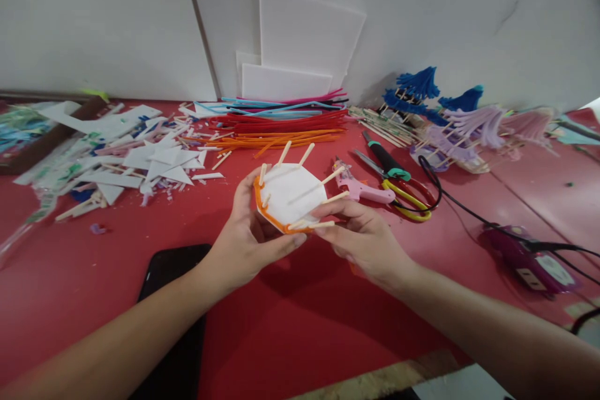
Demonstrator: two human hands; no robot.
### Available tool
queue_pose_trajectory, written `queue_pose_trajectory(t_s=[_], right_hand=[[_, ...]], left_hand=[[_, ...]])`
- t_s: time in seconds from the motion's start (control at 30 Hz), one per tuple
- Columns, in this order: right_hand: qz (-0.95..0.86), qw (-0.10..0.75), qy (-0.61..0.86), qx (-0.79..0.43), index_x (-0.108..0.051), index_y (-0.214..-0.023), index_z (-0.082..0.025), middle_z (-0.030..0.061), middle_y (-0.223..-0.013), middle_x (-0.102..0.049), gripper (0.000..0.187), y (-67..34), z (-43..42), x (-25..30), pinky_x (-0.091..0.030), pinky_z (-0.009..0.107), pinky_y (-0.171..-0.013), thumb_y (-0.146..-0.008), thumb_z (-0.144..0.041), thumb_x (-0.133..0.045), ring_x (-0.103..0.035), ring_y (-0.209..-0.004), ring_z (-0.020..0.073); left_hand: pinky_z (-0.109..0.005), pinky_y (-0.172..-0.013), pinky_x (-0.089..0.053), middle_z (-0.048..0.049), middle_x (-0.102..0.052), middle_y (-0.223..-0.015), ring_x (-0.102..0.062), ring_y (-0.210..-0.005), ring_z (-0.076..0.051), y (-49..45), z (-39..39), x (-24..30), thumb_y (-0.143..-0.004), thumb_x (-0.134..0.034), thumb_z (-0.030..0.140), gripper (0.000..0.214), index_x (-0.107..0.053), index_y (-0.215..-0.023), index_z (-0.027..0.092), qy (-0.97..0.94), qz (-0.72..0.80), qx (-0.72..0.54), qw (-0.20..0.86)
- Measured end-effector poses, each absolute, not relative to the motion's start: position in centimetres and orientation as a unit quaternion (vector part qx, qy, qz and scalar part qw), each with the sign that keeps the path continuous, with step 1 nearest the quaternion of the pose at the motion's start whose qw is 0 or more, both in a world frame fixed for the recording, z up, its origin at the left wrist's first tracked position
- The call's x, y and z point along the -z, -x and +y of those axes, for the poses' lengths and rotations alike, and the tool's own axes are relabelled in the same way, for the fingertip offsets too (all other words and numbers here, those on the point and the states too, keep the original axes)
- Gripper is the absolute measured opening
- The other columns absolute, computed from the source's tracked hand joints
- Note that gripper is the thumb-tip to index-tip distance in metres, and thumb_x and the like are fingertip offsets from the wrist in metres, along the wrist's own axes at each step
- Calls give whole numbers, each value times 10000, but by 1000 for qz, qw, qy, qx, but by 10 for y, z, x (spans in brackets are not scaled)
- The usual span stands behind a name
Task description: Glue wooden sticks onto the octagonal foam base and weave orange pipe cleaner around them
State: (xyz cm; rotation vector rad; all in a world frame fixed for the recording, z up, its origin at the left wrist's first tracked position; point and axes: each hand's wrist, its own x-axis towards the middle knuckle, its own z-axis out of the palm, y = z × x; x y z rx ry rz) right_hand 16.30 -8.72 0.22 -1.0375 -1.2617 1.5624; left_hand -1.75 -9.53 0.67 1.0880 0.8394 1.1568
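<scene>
A white many-sided board [293,190] with several short wooden sticks standing along its rim is held up above the red table. My left hand [250,237] is closed around its left and near edges, the thumb lying along the near edge. An orange pipe cleaner [272,220] runs along the left and near sides, outside the sticks. Its line leads to my right hand [363,234], whose fingers are pinched at the near right corner beside two sticks. A bit of orange shows below that hand. The right fingertips are partly hidden.
Behind lie bundled red pipe cleaners [285,122] and white scraps [164,159]. To the right are a pink glue gun [363,189], scissors [407,190], blue and lilac roofed models [469,122] and a purple power strip [529,259] with cords. A black phone [175,319] lies under my left forearm.
</scene>
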Motion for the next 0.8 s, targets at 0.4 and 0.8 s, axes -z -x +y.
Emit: queue_pose_trajectory(t_s=[0.4,0.8], right_hand=[[-641,462,416,-451,-657,-795,-219,22,-842,-618,26,-163,-92,-4,-489,237,-604,-771,-217,-647,-594,-749,128],[-671,451,425,-407,-647,-816,-210,30,-868,-581,44,-162,-93,-3,-434,223,-528,-803,-237,-615,-566,-696,119]], left_hand=[[-275,-903,-503,-77,-588,-1274,-605,-1106,-220,15,-95,-13,-657,-762,116,822,-296,-1315,272,-437,407,-495,631],[-214,-731,-537,-5,-665,-1120,-659,-896,-147,16,-95,-16,-659,-769,112,878,-290,-1358,343,-403,393,-485,669]])
